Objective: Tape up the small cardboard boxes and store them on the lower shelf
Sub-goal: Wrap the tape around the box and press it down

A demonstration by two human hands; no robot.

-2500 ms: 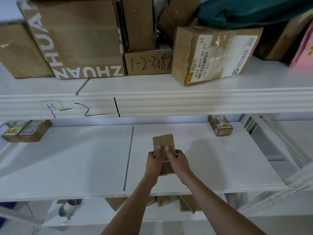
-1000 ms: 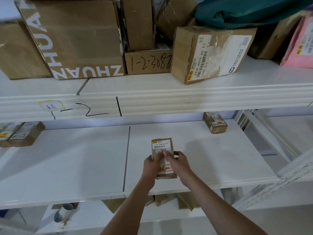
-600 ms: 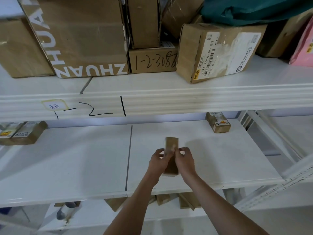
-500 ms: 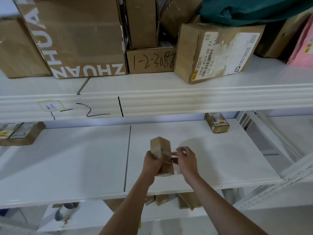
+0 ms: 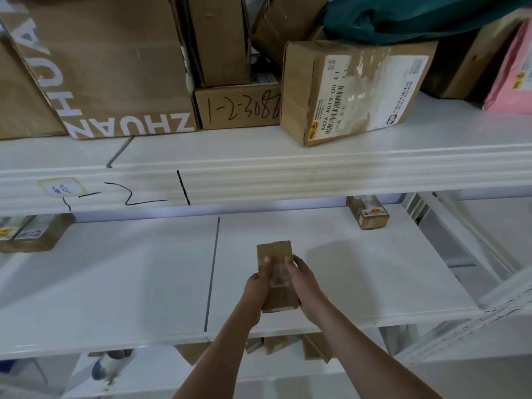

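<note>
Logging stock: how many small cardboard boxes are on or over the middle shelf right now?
3: one small box held by both hands over the shelf, one at far left, one at back right. The upper shelf edge may hide others.

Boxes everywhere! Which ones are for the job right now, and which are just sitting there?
For the job: small cardboard box, held by left hand and right hand; shelf under it.

Just sitting: ZHUAN box, labelled box, green bag, pink parcel.
</note>
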